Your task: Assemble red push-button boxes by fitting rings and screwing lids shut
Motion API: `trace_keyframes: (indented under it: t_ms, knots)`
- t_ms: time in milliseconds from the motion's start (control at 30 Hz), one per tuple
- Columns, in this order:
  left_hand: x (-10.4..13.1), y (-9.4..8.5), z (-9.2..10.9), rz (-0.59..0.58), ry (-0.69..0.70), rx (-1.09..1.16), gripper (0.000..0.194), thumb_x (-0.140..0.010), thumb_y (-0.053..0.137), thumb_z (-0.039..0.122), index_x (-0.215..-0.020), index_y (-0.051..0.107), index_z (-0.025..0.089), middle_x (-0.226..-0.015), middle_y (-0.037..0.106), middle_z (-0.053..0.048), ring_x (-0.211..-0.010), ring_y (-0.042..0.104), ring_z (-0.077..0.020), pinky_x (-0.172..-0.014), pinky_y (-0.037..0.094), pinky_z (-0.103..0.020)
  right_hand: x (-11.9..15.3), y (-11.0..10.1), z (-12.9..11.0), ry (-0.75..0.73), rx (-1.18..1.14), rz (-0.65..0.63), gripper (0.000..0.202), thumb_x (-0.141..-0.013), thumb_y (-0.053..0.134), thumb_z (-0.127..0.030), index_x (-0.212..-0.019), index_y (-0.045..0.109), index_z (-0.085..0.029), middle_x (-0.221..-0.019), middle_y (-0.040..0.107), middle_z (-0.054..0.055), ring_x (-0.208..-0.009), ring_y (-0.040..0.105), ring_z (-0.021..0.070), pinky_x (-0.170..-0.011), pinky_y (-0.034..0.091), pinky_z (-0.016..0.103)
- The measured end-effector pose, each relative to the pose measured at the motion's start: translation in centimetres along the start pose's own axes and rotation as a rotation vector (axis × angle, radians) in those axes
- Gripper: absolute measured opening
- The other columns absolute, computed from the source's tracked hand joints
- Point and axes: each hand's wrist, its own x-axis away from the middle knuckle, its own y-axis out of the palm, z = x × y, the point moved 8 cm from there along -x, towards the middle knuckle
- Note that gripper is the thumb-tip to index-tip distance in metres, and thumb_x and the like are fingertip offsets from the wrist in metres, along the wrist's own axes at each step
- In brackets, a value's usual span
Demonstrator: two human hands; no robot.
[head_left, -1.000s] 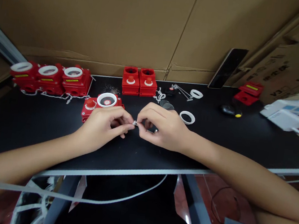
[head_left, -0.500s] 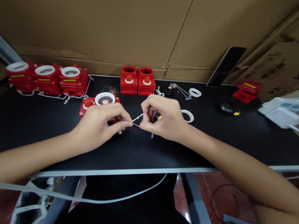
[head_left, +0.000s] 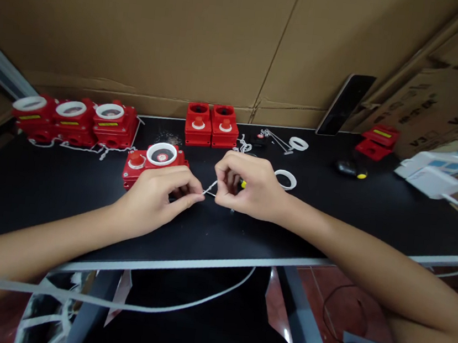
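Between my two hands a thin white cord (head_left: 210,188) is stretched, with a small knot or twist in it. My left hand (head_left: 162,199) pinches one end of it between thumb and fingertips. The other end is pinched by my right hand (head_left: 247,188), whose fingers are curled. Just behind my left hand lies a red box (head_left: 136,164) with a red knob and a white ring around a dark round opening. Something yellow (head_left: 243,184) shows partly behind my right hand; the rest of it is hidden.
Several red boxes (head_left: 114,127) stand at the back of the black table (head_left: 204,235). White rings (head_left: 290,180), metal pieces, a yellow-tipped black tool (head_left: 350,168), a leaning phone (head_left: 345,105) and a white device (head_left: 436,180) lie rightward. A white cable (head_left: 179,307) crosses the front.
The knot in the cord has moved closer to my left hand's fingertips. Both hands sit slightly lower, and more of the red box behind my left hand shows.
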Motion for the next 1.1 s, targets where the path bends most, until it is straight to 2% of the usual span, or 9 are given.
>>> trace_keyframes:
  t_ms: [167,367,567,633,800,867,933,1000,1100]
  knots:
    - [-0.1,-0.6,0.5,0.018,0.033,-0.119,0.012,-0.112,0.069,0.026,-0.104,0.077,0.021,-0.093,0.078,-0.001,-0.073,0.070,-0.0147,-0.069,0.058,-0.025,0.0,0.2,0.1,0.019,-0.028,-0.036,0.017,-0.091,0.065,-0.008,-0.088,0.057,-0.022,-0.085,0.062,-0.004,-0.060,0.054,0.0080,-0.059,0.045,0.023]
    - [-0.6,-2.5,0.6,0.046,-0.044,-0.197,0.018,-0.113,0.064,0.034,-0.109,0.079,0.024,-0.099,0.080,-0.003,-0.077,0.072,-0.0178,-0.071,0.060,-0.029,0.2,0.6,1.3,0.121,-0.020,-0.107,0.014,-0.094,0.064,-0.010,-0.091,0.059,-0.022,-0.088,0.065,-0.003,-0.062,0.057,0.0095,-0.065,0.047,0.026]
    - [-1.8,-6.1,0.6,-0.012,0.023,-0.342,0.023,-0.113,0.062,0.041,-0.109,0.080,0.026,-0.122,0.078,-0.009,-0.103,0.074,-0.0262,-0.096,0.063,-0.039,0.7,1.1,2.5,0.222,0.179,-0.291,0.005,-0.101,0.068,-0.020,-0.097,0.066,-0.021,-0.091,0.072,0.001,-0.074,0.062,0.0150,-0.071,0.043,0.029]
    - [-1.8,-6.8,-0.6,-0.097,0.017,-0.390,0.025,-0.109,0.068,0.046,-0.116,0.080,0.025,-0.127,0.076,-0.010,-0.115,0.071,-0.0316,-0.112,0.059,-0.046,0.9,1.1,2.5,0.235,0.279,-0.363,0.010,-0.103,0.071,-0.026,-0.095,0.067,-0.020,-0.091,0.073,0.002,-0.076,0.063,0.0167,-0.076,0.042,0.032]
    - [-0.9,-7.6,-6.2,-0.308,-0.147,-0.580,0.077,-0.089,0.085,0.070,-0.147,0.072,0.020,-0.140,0.076,-0.017,-0.130,0.069,-0.0460,-0.116,0.057,-0.058,0.9,0.9,1.5,0.176,0.442,-0.531,0.020,-0.103,0.077,-0.036,-0.097,0.073,-0.018,-0.095,0.078,0.005,-0.076,0.061,0.0186,-0.086,0.041,0.037]
    - [-0.6,-7.7,-7.7,-0.331,-0.224,-0.593,0.076,-0.086,0.086,0.067,-0.145,0.073,0.020,-0.131,0.079,-0.016,-0.121,0.074,-0.0436,-0.108,0.061,-0.053,1.1,1.2,1.4,0.192,0.464,-0.624,0.019,-0.101,0.081,-0.035,-0.096,0.076,-0.018,-0.097,0.080,0.006,-0.076,0.062,0.0191,-0.087,0.041,0.038]
    - [-0.4,-7.4,-7.8,-0.371,-0.227,-0.565,0.057,-0.088,0.083,0.055,-0.135,0.076,0.024,-0.123,0.081,-0.012,-0.110,0.077,-0.0378,-0.101,0.062,-0.045,1.3,1.7,1.3,0.222,0.470,-0.713,0.013,-0.100,0.080,-0.026,-0.091,0.076,-0.018,-0.094,0.080,0.005,-0.074,0.061,0.0182,-0.087,0.041,0.037]
    - [-0.6,-7.0,-6.7,-0.387,-0.156,-0.558,0.050,-0.089,0.077,0.042,-0.136,0.075,0.024,-0.128,0.081,-0.011,-0.113,0.076,-0.0349,-0.102,0.061,-0.042,1.5,2.2,1.2,0.267,0.477,-0.774,0.014,-0.096,0.077,-0.015,-0.083,0.073,-0.019,-0.089,0.080,0.003,-0.070,0.059,0.0167,-0.085,0.042,0.036]
    - [-1.4,-7.0,-5.0,-0.404,-0.041,-0.618,0.064,-0.090,0.070,0.029,-0.154,0.068,0.023,-0.146,0.077,-0.012,-0.125,0.071,-0.0343,-0.110,0.056,-0.042,1.3,2.3,1.2,0.334,0.492,-0.809,0.017,-0.090,0.078,-0.010,-0.078,0.071,-0.019,-0.086,0.080,0.002,-0.068,0.059,0.0164,-0.081,0.042,0.034]
